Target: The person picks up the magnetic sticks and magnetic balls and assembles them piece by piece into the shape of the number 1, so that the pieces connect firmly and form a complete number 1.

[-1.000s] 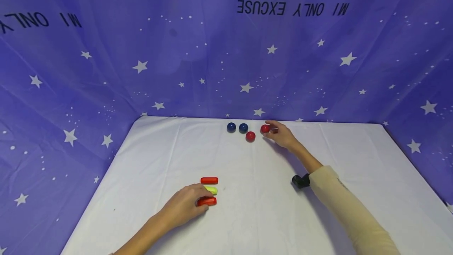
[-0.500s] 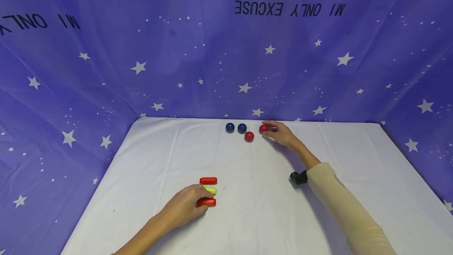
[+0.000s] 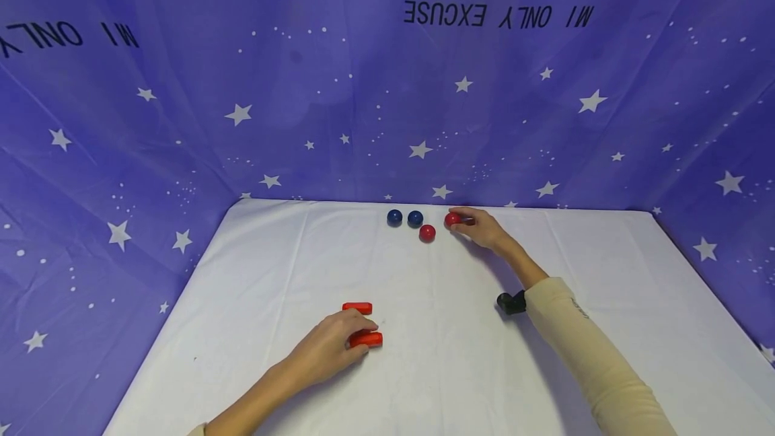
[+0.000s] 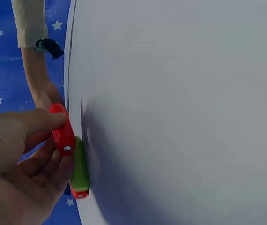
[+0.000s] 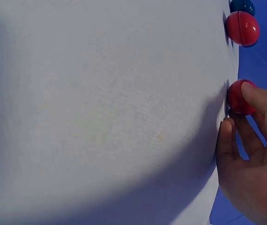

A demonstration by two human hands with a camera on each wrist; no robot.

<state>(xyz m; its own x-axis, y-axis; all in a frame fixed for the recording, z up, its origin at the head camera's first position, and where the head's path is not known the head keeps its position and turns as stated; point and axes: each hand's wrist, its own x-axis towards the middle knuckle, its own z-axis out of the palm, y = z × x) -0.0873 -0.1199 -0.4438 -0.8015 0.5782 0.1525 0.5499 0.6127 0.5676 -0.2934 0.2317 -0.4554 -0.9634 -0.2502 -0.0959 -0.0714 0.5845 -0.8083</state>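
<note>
My left hand [image 3: 329, 348] pinches a small red oblong plastic piece [image 3: 371, 340] between thumb and fingers. In the left wrist view this piece, with a pale spot on its end, is raised above a similar green piece [image 4: 80, 166]. A second red piece [image 3: 358, 307] lies beyond the hand in the head view, where the hand hides the green one. Toward the back of the table, my right hand [image 3: 486, 231] grips a glossy red ball [image 3: 452, 220] by its right side, thumb and fingers around it. In the right wrist view the ball sits low at the white cloth.
Another red ball [image 3: 427, 233] rests left of the right hand, in front of two dark blue balls [image 3: 395, 218] near the back edge. White cloth [image 3: 436, 369] covers the table. A purple curtain [image 3: 387, 86] with stars stands behind. A black device [image 3: 511, 302] is on the right wrist.
My left hand has shifted slightly right and away from me, lifting the nearest red piece and covering the green one. The right hand stays at its red ball, its fingers closer around it.
</note>
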